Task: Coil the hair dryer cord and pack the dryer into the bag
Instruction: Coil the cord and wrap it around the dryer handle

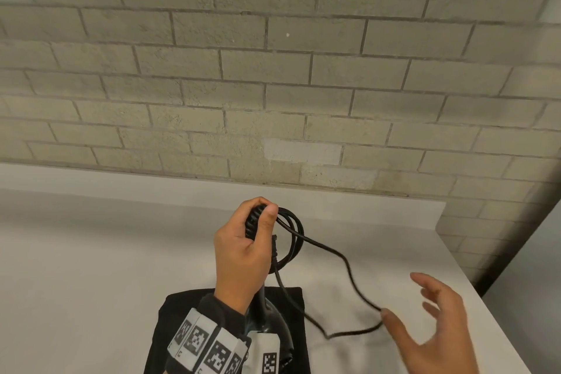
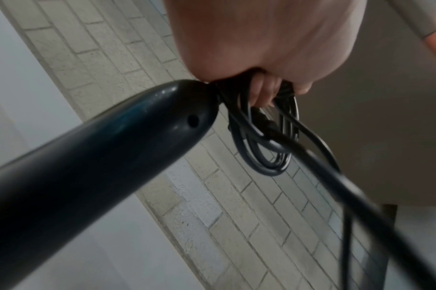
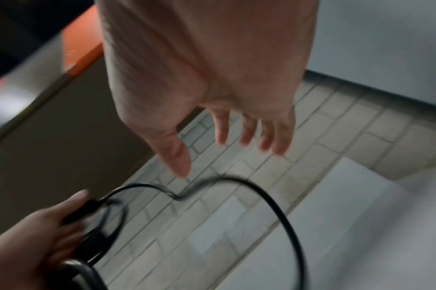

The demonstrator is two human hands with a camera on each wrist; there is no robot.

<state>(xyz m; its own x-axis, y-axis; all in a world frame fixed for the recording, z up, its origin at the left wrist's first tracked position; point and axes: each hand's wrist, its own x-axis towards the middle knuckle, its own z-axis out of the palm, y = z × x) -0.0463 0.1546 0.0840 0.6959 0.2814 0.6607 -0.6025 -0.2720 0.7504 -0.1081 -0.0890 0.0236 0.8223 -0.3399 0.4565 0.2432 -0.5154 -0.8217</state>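
My left hand [image 1: 250, 241] is held above the white table [image 1: 91, 252] and grips several black cord loops [image 1: 294, 232] against the end of the dryer's handle. The black hair dryer [image 1: 268, 311] hangs below that hand, over the black bag [image 1: 170, 331] lying flat at the near edge. In the left wrist view the glossy handle [image 2: 100, 157] fills the foreground, with the coil [image 2: 261, 155] dangling from my fingers. Loose cord [image 1: 353, 282] trails right and bends beside the thumb of my right hand [image 1: 425, 320]. That hand is spread and holds nothing.
A grey brick wall [image 1: 273, 70] rises right behind the table. The table's right edge [image 1: 473, 279] runs close to my right hand, with a drop to the floor beyond it. Bare tabletop lies to the left of the bag.
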